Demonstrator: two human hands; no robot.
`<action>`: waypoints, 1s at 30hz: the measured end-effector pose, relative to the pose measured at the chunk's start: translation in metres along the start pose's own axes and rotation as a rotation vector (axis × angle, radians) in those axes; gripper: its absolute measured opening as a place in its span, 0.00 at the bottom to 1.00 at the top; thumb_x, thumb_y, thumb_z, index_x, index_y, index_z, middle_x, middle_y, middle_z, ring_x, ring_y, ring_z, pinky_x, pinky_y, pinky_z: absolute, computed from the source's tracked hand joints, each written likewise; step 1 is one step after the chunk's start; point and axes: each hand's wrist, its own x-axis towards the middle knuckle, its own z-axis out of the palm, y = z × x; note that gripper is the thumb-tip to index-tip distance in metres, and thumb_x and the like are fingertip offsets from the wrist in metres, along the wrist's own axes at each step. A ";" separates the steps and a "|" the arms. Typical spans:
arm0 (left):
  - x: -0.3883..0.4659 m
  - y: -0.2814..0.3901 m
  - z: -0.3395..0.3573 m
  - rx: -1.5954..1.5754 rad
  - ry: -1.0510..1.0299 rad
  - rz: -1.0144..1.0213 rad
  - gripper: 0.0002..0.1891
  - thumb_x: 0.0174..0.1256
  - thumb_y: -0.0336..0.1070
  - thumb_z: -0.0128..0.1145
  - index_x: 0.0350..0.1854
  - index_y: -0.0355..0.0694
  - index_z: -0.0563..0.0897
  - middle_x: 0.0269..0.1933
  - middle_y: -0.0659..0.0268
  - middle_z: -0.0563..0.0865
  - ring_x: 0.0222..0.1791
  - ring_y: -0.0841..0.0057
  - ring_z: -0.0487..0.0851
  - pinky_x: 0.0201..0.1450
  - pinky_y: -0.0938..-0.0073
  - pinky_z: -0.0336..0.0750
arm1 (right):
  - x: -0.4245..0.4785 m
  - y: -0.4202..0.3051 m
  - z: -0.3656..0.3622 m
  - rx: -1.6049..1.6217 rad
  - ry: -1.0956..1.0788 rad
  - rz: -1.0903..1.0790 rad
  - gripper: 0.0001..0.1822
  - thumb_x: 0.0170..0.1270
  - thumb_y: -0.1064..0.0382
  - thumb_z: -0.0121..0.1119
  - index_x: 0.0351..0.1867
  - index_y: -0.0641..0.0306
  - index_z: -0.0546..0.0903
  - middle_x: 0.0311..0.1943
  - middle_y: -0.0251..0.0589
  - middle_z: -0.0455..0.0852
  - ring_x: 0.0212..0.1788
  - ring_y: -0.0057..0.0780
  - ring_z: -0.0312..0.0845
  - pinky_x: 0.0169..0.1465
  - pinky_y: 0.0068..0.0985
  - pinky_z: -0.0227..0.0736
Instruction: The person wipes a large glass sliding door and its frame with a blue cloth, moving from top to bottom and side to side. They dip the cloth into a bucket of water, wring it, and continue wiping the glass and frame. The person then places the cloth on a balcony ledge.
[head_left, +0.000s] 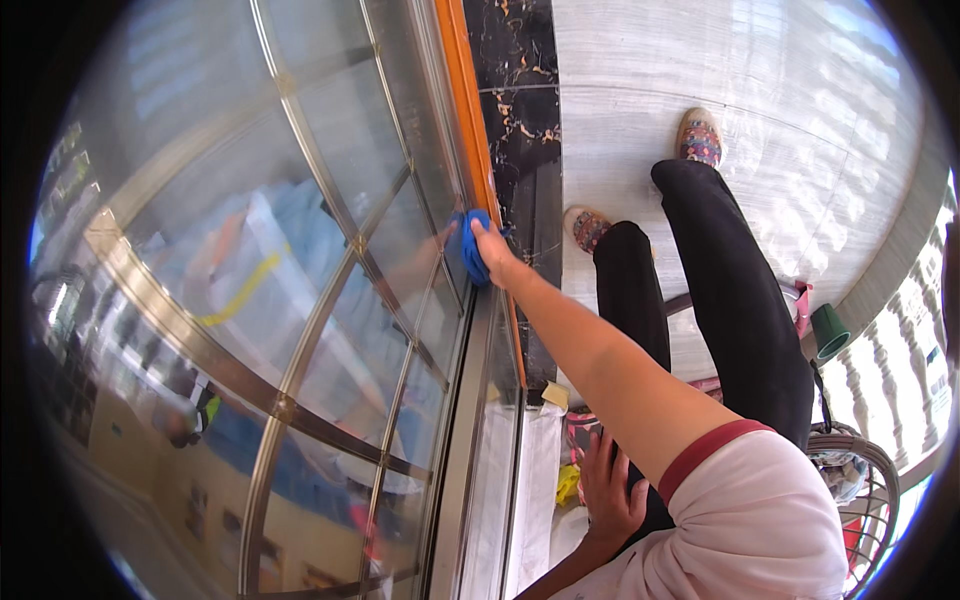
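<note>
A folded blue cloth (472, 247) is in my right hand (495, 251), with my arm stretched out to the left across my body. The cloth presses against the lower edge of a glass door (322, 187) with metal grid bars, where pane and frame meet. An orange strip (469, 112) runs along the frame just beside the cloth. My left hand (615, 484) lies on my black trousers (634, 300) near the lap, holding nothing, fingers somewhat spread. A blurred reflection of my hand and clothing shows in the glass.
A black marble sill (520, 150) borders the grey tiled floor (637, 60). To the right stand a green plastic cup or pot (830, 330), a woven chair (889, 472) and a white balustrade (885, 375). Yellow plastic (568, 484) lies beside my left hand.
</note>
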 end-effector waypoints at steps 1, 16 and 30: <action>0.006 -0.002 -0.007 0.037 -0.004 0.070 0.30 0.69 0.47 0.48 0.70 0.35 0.67 0.72 0.44 0.63 0.72 0.44 0.59 0.70 0.48 0.54 | 0.030 -0.011 -0.005 0.208 -0.099 -0.030 0.27 0.75 0.45 0.44 0.63 0.62 0.71 0.58 0.44 0.80 0.60 0.38 0.76 0.66 0.37 0.65; -0.002 0.009 0.003 0.098 0.033 0.023 0.32 0.67 0.44 0.53 0.72 0.38 0.65 0.73 0.47 0.62 0.72 0.46 0.59 0.69 0.49 0.55 | -0.074 0.003 -0.064 -0.953 -0.215 -0.491 0.27 0.62 0.50 0.56 0.59 0.63 0.76 0.61 0.51 0.75 0.65 0.53 0.65 0.67 0.41 0.61; -0.002 -0.002 0.039 0.222 0.268 0.409 0.25 0.65 0.44 0.56 0.61 0.35 0.76 0.68 0.48 0.70 0.70 0.52 0.66 0.68 0.52 0.63 | -0.447 -0.046 -0.016 -1.551 -0.828 -0.902 0.18 0.62 0.54 0.57 0.39 0.72 0.79 0.43 0.52 0.80 0.51 0.49 0.70 0.55 0.42 0.62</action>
